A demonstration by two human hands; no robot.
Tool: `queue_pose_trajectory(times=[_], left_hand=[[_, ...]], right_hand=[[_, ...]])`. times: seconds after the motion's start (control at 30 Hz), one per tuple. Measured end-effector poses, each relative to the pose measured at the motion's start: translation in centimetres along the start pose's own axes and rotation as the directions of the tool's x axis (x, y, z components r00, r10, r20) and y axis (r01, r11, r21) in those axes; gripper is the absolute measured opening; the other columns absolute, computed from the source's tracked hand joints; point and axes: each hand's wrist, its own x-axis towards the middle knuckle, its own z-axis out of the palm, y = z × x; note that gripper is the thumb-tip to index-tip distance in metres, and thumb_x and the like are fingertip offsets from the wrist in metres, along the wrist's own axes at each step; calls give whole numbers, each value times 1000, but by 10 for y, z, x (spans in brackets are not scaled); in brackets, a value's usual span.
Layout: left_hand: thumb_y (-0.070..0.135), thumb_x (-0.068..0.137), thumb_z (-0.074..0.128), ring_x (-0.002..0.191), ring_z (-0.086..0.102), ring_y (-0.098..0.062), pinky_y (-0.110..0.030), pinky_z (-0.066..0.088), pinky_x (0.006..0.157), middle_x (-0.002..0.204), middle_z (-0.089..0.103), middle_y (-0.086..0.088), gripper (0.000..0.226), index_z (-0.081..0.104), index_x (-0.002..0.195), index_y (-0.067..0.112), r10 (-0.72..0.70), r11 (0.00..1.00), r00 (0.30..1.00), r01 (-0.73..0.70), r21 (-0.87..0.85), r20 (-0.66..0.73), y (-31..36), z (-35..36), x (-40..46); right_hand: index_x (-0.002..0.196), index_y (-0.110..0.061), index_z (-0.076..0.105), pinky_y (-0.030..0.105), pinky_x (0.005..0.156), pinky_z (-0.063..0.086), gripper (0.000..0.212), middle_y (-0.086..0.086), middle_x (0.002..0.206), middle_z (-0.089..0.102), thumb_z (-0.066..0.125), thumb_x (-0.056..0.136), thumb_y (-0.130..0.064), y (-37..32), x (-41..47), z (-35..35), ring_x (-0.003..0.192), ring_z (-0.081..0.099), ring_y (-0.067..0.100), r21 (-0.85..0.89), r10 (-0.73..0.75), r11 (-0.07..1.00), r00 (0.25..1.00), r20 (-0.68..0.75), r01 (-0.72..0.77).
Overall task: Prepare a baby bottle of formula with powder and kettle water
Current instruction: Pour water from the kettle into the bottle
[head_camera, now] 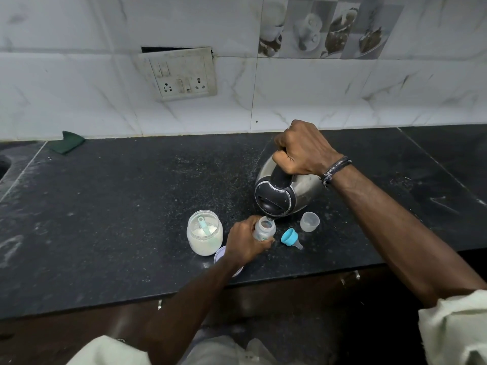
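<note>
Right hand point(303, 151) fingers curled round black handle of tilted steel kettle point(287, 191), spout over clear bottle point(264, 229) gripped by left hand point(245, 242), powder jar point(205, 231) left, teal teat point(290, 237) right, speckled black surface point(131, 206)

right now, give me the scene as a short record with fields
left hand: grips the baby bottle upright on the counter
right hand: holds the kettle by its handle, tipped, spout at the bottle's mouth
powder jar: open, scoop inside, left of the bottle
teat ring: off, lying right of the bottle
clear cap: beside the kettle
</note>
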Motion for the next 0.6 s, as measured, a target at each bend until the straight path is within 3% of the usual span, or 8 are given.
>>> queue_pose_trajectory(times=[0.13, 0.6], left_hand=[[48, 62, 83, 92, 73, -12, -42, 59, 82, 103, 77, 5, 62, 68, 117, 23, 1, 1000, 1000, -1, 6, 5, 0, -1, 1], [43, 66, 87, 94, 72, -10, -42, 59, 84, 105, 76, 5, 59, 68, 117, 19, -11, 1000, 1000, 11, -14, 15, 2, -2, -1]], right_hand=[[47, -16, 27, 43, 52, 49, 26, 7, 38, 28, 39, 63, -33, 1, 2, 2, 43, 14, 22, -22, -7, 1000, 1000, -11, 7], [46, -11, 35, 41, 53, 47, 27, 10, 38, 33, 40, 63, -31, -8, 0, -3, 43, 18, 24, -46, -19, 999, 1000, -23, 17]])
